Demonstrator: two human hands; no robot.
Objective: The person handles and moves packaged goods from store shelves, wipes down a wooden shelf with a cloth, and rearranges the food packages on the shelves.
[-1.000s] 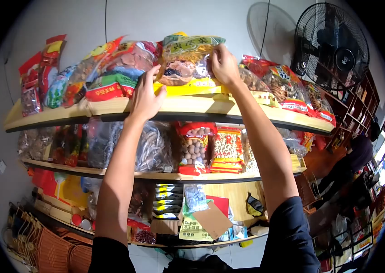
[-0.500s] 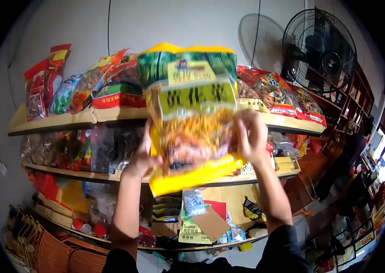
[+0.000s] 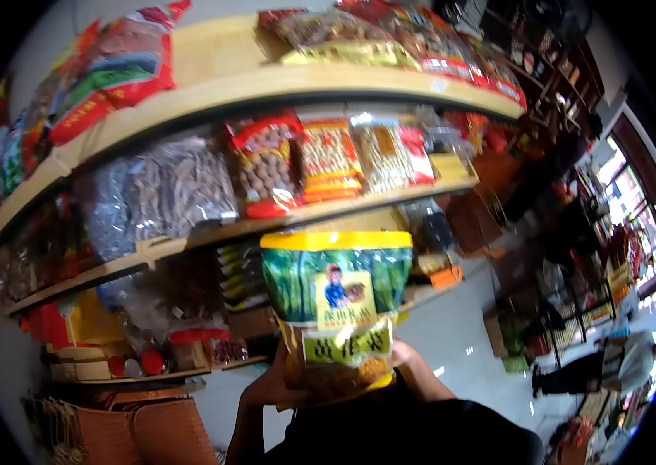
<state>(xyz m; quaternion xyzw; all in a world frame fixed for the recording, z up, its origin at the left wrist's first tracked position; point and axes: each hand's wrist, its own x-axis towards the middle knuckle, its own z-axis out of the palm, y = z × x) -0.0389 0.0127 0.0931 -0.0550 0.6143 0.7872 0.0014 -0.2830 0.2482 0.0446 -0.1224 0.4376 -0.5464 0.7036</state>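
A large green and yellow plastic bag of dried daylilies (image 3: 337,310) is upright close in front of my chest, its printed front facing me. My left hand (image 3: 271,383) grips the lower left side, with most of its fingers hidden behind the bag. On the lower right edge, my right hand (image 3: 412,367) also holds it, its fingers partly covered. Just past the bag is the middle shelf (image 3: 390,198), which carries a red bag of round brown food (image 3: 267,170) and an orange-red packet (image 3: 331,159).
Red bags (image 3: 123,62) lie on the upper shelf (image 3: 212,81). Clear packs of dried strips (image 3: 181,190) sit mid-left. Woven brown baskets (image 3: 150,434) stand at lower left. On the right are grey floor tiles (image 3: 460,364) and a person (image 3: 622,360) in a light top.
Both hands have brought the bag down and closer to my body, away from the upper shelf. The view has tilted and swung right, showing more floor and another person.
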